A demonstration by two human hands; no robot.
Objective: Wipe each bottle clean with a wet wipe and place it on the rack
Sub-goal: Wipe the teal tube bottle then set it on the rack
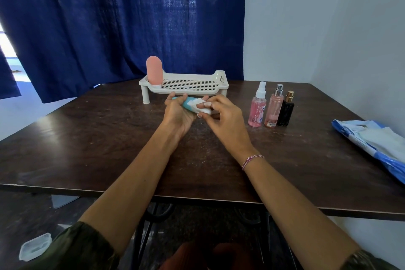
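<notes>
My left hand (178, 114) grips a teal bottle (186, 103) lying on its side above the table, just in front of the white perforated rack (188, 85). My right hand (221, 114) pinches a white wet wipe (202, 107) against the bottle's right end. A pink rounded bottle (154, 70) stands upright on the rack's left end. To the right stand three bottles in a row: a pink spray bottle (257, 109) with a white nozzle, a peach spray bottle (274, 109) and a black bottle (286, 112) with a gold cap.
A blue and white wet wipe pack (377, 142) lies at the table's right edge. The dark wooden table (98, 138) has a blue curtain behind it and a white wall to the right. A clear plastic container (35, 246) sits on the floor, lower left.
</notes>
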